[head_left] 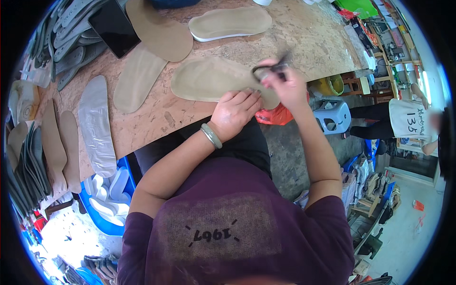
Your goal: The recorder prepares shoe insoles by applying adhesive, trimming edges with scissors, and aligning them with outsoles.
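A tan insole [204,78] lies across the front edge of the wooden worktable, its right end sticking out past the edge. My left hand [233,114], with a pale bangle at the wrist, is closed on the near rim of this insole, fingertips bunched on top. In my right hand [289,88], just above the insole's right end, is a pair of black-handled scissors [262,72]. Motion smears their blades, so whether they touch the insole cannot be told.
More insoles [232,23] and flat tan cut pieces [137,80] lie around the worktable [313,45]. A dark tablet [114,27] rests by stacked grey insoles [71,35]. A blue bin [107,223] holds white soles at lower left. A person [408,118] stands right, near a blue stool [335,116].
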